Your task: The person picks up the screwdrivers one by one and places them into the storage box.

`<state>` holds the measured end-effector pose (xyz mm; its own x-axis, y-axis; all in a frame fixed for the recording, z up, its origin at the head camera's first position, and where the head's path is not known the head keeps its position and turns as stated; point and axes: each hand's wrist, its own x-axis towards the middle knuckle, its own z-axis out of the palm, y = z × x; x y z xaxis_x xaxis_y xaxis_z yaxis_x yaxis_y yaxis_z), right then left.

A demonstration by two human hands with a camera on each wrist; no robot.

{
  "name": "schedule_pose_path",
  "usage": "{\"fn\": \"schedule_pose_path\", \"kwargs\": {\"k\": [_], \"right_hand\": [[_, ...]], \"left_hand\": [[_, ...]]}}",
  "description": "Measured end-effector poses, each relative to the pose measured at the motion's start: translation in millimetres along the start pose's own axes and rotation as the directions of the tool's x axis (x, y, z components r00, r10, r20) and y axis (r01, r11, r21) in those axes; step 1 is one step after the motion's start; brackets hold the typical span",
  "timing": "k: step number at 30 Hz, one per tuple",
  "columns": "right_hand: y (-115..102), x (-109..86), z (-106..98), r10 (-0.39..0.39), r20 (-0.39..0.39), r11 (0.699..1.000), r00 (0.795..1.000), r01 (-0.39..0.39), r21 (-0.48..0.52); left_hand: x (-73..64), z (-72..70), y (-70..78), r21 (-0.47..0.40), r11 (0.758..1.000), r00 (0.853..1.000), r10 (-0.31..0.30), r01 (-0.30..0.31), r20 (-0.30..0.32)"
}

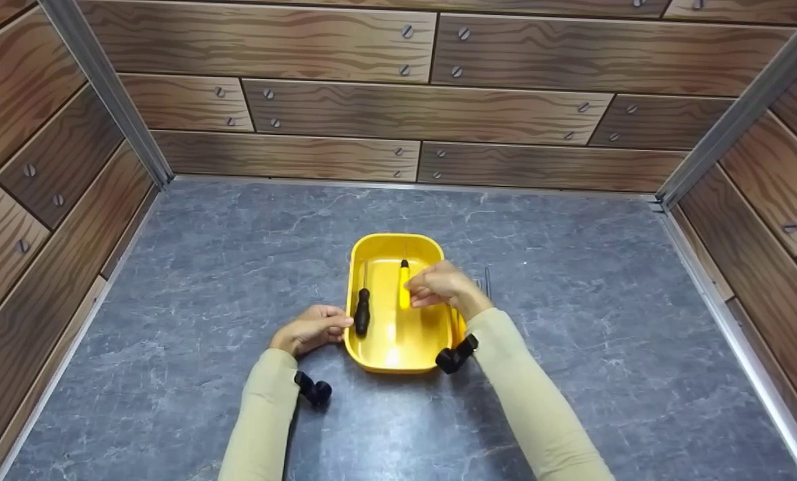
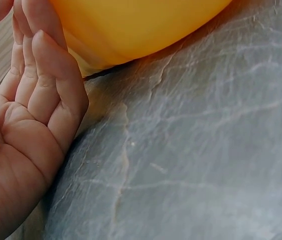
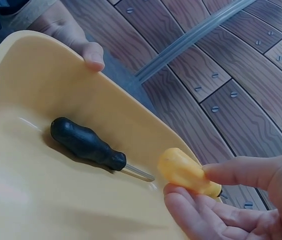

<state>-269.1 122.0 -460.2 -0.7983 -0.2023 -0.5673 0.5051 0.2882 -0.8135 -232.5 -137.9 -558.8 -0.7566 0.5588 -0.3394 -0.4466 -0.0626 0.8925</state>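
A yellow plastic tub [image 1: 391, 369] stands on the grey marbled surface. Inside, along its left wall, lies a black-handled screwdriver [image 1: 363, 312], its shaft pointing away. Over the tub my right hand [image 1: 443, 286] pinches a yellow-handled screwdriver [image 1: 405, 284] with a black collar, between thumb and fingers. In the right wrist view that yellow handle [image 3: 183, 172] hangs above the tub floor. At the tub's left rim, my left hand [image 1: 314, 329] grips the edge, the thumb [image 3: 95, 56] over it. The left wrist view shows this palm [image 2: 23, 145] beside the tub's outer wall.
Right of the tub, partly hidden by my right wrist, lie a yellow-orange handle [image 1: 461, 325] and a thin metal tool [image 1: 488, 282]. Wood-patterned panels [image 1: 345, 50] wall in the back and both sides, with metal strips at the corners.
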Motion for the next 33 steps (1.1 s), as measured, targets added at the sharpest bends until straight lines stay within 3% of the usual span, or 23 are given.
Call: {"fn": "schedule_pose_path", "kwargs": {"k": [33], "right_hand": [[-1,14.9,24,0.048,-0.029,0.997,0.998,-0.049,-0.056]], "left_hand": [[-0.3,3.1,-0.5,-0.015,1.000,1.000,-0.011,0.011,-0.026]]}}
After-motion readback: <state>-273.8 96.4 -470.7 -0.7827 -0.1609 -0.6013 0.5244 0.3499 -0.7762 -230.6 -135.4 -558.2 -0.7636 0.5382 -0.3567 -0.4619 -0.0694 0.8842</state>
